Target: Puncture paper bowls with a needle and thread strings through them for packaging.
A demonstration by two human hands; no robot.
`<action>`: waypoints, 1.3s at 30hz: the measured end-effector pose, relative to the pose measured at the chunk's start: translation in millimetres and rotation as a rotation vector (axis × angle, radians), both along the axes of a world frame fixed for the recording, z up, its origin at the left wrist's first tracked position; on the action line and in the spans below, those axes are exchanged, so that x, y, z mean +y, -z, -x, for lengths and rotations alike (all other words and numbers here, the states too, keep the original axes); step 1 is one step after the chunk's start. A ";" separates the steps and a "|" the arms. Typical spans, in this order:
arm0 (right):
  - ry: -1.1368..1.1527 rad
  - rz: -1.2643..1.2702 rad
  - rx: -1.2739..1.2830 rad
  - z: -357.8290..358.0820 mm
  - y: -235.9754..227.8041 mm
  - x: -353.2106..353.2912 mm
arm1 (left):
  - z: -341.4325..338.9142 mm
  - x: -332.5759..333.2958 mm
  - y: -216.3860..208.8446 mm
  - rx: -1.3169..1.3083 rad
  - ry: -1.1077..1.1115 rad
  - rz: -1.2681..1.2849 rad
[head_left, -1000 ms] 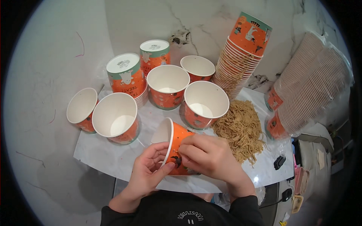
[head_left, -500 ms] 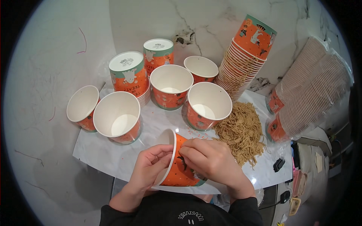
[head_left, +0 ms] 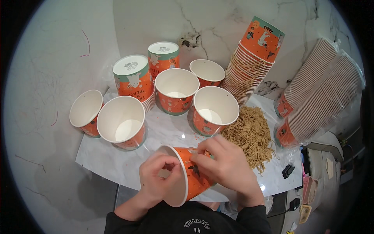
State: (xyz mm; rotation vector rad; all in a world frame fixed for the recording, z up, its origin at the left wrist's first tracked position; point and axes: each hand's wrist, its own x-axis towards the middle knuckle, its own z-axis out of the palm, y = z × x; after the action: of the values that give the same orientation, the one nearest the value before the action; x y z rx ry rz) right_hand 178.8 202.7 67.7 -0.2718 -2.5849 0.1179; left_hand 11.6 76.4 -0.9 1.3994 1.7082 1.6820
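Observation:
An orange paper tub (head_left: 193, 171) with a white rim and dark printed figures lies tipped on its side at the table's near edge, mouth to the left. At that mouth my left hand (head_left: 157, 177) has thumb and forefinger pressed together; whatever is between them is too small to name. My right hand (head_left: 230, 163) rests against the printed outer wall, its fingers curled in a pinch whose contents are hidden. Just beyond my right hand lies a heap of tan cord strands (head_left: 251, 134). An upright open tub (head_left: 214, 126) stands behind the held one.
More open tubs (head_left: 126, 142) stand at left and centre. Upside-down tubs (head_left: 134, 84) are stacked behind them. A tall leaning stack (head_left: 249, 72) has tan cords across its rims. Plastic-wrapped tub stacks (head_left: 319, 101) lean at right. A small black object (head_left: 287, 171) lies near the table's right edge.
The tub has tilted, turning its mouth more toward me. My left hand has shifted down and bunched its fingers at the mouth; my right hand has moved slightly right and up along the wall.

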 end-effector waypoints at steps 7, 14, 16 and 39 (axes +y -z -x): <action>0.032 0.558 0.169 -2.1 0.8 -7.0 | -2.4 9.6 -18.6 0.616 -0.095 -0.255; 0.002 0.786 0.145 -9.1 -3.6 -8.3 | -5.8 11.0 -28.8 0.632 0.011 -0.072; 0.007 0.813 0.124 -9.4 -4.7 -7.7 | -6.4 13.0 -30.4 0.511 0.040 -0.051; 0.071 0.696 -0.070 0.2 14.9 7.4 | 50.5 31.2 -2.1 -0.093 0.591 0.389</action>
State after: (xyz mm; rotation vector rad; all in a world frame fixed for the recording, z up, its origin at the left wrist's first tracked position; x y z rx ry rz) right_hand 178.6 210.0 52.8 -0.6205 -2.5075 0.9995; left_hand -39.0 107.6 1.2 1.4189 1.2992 1.0149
